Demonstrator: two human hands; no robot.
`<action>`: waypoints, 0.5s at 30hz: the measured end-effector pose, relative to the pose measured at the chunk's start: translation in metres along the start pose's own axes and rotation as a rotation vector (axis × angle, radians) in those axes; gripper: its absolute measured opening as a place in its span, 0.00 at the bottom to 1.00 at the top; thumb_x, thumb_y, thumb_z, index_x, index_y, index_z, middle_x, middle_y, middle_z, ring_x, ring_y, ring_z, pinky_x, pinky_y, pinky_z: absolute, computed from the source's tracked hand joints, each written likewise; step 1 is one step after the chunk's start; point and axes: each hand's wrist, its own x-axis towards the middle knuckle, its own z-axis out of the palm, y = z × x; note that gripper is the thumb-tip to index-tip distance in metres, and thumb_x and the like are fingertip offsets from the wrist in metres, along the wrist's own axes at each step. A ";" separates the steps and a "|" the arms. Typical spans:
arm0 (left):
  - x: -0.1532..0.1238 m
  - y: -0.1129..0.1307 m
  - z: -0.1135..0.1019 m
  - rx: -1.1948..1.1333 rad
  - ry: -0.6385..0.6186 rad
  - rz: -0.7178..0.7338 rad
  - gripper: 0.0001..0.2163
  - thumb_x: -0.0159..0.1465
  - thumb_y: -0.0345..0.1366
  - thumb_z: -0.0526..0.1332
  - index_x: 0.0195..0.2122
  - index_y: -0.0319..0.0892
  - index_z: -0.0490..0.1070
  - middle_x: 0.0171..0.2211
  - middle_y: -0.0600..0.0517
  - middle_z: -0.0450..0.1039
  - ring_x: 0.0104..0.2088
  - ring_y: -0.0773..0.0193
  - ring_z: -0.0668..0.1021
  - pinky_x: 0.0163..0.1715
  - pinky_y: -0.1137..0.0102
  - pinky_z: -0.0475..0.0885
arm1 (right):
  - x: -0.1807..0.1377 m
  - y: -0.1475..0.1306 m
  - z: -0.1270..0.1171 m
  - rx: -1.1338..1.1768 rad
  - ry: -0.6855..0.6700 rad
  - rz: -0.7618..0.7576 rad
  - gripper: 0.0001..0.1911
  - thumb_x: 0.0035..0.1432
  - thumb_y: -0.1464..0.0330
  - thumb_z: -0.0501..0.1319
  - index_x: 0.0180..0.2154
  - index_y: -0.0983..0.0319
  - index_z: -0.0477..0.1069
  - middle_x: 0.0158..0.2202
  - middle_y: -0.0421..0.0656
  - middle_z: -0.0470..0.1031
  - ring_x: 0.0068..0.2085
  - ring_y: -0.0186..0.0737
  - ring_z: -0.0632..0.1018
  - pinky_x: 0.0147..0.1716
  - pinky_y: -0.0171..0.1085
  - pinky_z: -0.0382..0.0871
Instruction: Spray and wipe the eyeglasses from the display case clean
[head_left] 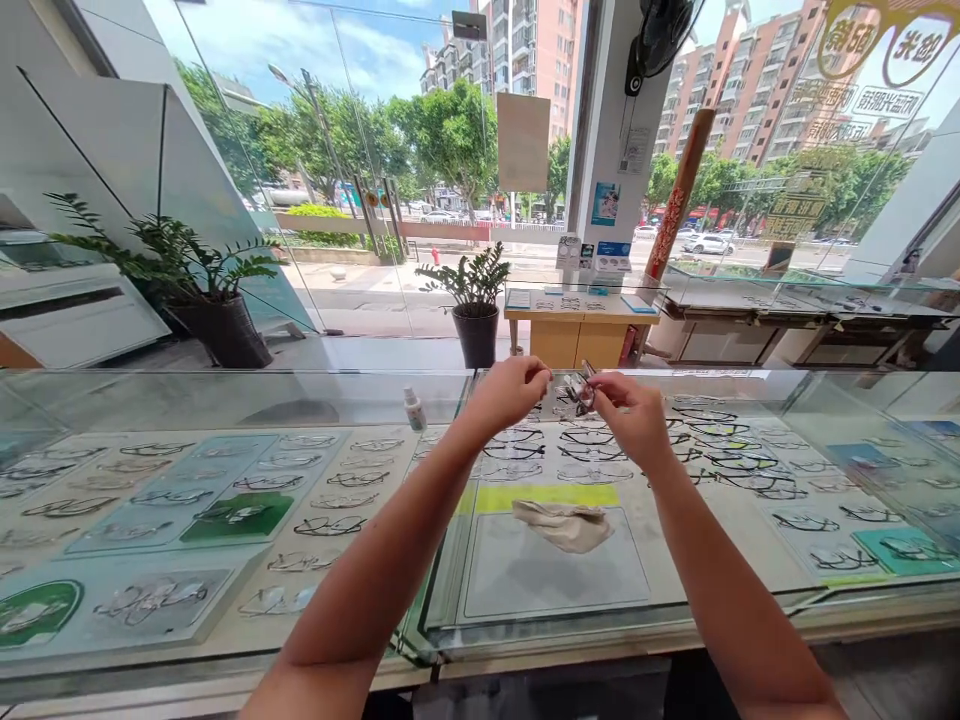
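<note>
Above the far part of the glass counter, my right hand (636, 412) pinches a pair of eyeglasses (580, 392), which is tilted and seen partly from the side. My left hand (511, 390) is just left of the eyeglasses and apart from them. Its fingers are curled together, and anything between them is too small or hidden to tell. A crumpled beige cloth (568, 527) lies on a grey mat (555, 585) on the counter, nearer to me than both hands. Left of my left hand stands a small white spray bottle (415, 410).
Rows of eyeglasses (592, 437) fill the glass display counter (442, 645), on both sides of my arms. Beyond it stand a potted plant (476, 325), a wooden display cabinet (555, 340) and a large window. A black fan (664, 35) hangs on the pillar.
</note>
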 end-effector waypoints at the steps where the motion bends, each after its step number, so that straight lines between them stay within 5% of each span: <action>1: 0.003 -0.006 0.005 -0.134 -0.089 -0.044 0.12 0.67 0.41 0.64 0.32 0.39 0.78 0.29 0.49 0.78 0.28 0.65 0.75 0.30 0.70 0.67 | -0.004 0.000 0.005 -0.042 0.019 -0.069 0.10 0.69 0.61 0.64 0.45 0.58 0.82 0.39 0.45 0.87 0.34 0.42 0.84 0.37 0.41 0.78; 6: -0.001 -0.036 0.023 -0.730 -0.372 -0.254 0.25 0.56 0.56 0.77 0.40 0.37 0.79 0.37 0.45 0.81 0.34 0.66 0.80 0.39 0.69 0.75 | -0.014 0.014 0.010 -0.227 -0.041 -0.251 0.12 0.72 0.66 0.59 0.48 0.55 0.82 0.44 0.46 0.87 0.39 0.45 0.84 0.39 0.42 0.76; 11: -0.027 -0.061 0.034 -0.895 -0.288 -0.328 0.23 0.54 0.49 0.81 0.40 0.37 0.79 0.39 0.45 0.81 0.40 0.64 0.82 0.39 0.73 0.75 | -0.018 0.024 0.019 -0.352 -0.158 -0.349 0.14 0.74 0.70 0.57 0.51 0.55 0.81 0.43 0.46 0.87 0.40 0.46 0.84 0.41 0.42 0.73; 15: -0.042 -0.069 0.044 -0.933 -0.205 -0.345 0.27 0.54 0.56 0.80 0.41 0.37 0.79 0.39 0.43 0.81 0.38 0.62 0.83 0.39 0.71 0.76 | -0.019 0.024 0.025 -0.411 -0.198 -0.390 0.14 0.74 0.71 0.58 0.51 0.55 0.81 0.44 0.46 0.88 0.43 0.47 0.85 0.41 0.41 0.73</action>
